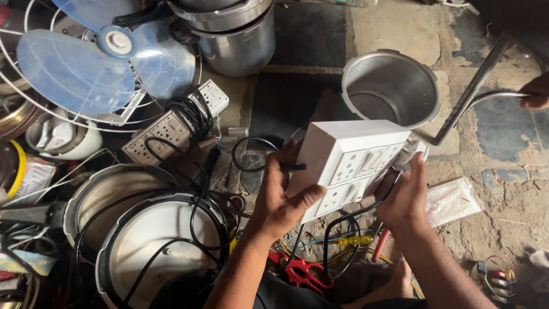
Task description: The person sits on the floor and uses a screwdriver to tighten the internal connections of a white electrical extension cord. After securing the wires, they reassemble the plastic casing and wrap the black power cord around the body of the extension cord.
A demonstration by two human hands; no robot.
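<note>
The white socket box (349, 166) sits at frame centre, held off the floor. The left hand (280, 197) clasps its 9 o'clock edge, thumb across the face; the right hand (406, 197) closes on the 3 o'clock end, where a black cable (349, 220) exits. Judged light, rigid, smooth plastic: grip the side walls, not the cable. A steel pot (392, 88) stands at 12 o'clock.

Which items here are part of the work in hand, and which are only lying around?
In hand:
- white plastic socket-and-switch box, held by left hand and right hand
- black cable hanging from it

Lying about:
- blue-bladed fan
- empty metal pot
- red-handled scissors
- yellow-handled screwdriver
- older white extension board
</note>
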